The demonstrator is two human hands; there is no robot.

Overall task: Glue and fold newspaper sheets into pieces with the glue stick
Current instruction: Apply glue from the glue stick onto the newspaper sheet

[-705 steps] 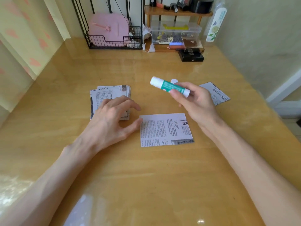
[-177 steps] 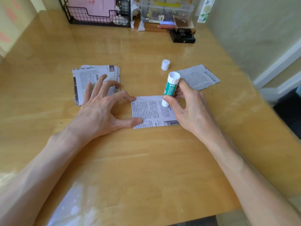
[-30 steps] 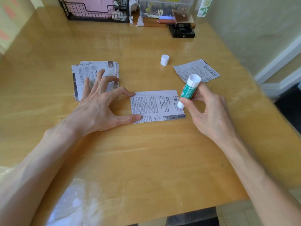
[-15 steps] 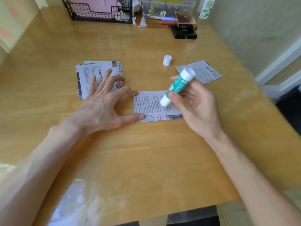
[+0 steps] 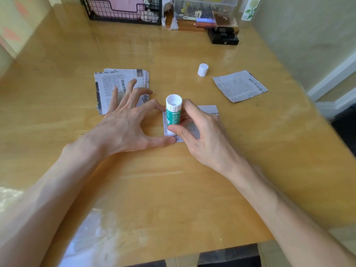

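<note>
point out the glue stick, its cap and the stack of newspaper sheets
glue stick (image 5: 173, 116): head view, on its green label
cap (image 5: 202, 70): head view, on its white side wall
newspaper stack (image 5: 109, 78): head view, on the bare top sheet

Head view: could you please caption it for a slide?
Right hand holds glue stick upright on newspaper sheet; left hand steadies it.

Passages on the table (image 5: 173, 189): I see bare wood along the near edge and in the band before the far edge. Obstacles: newspaper stack (image 5: 115, 79) toward the left edge; white cap (image 5: 202, 69) and loose sheet (image 5: 239, 86), near each other, toward the right edge; wire basket (image 5: 123, 12), clear box (image 5: 204, 6) and black box (image 5: 223, 37) lining the far edge; left hand (image 5: 125, 128) and right hand (image 5: 200, 132), gripping the glue stick (image 5: 173, 112), mid-table.
</note>
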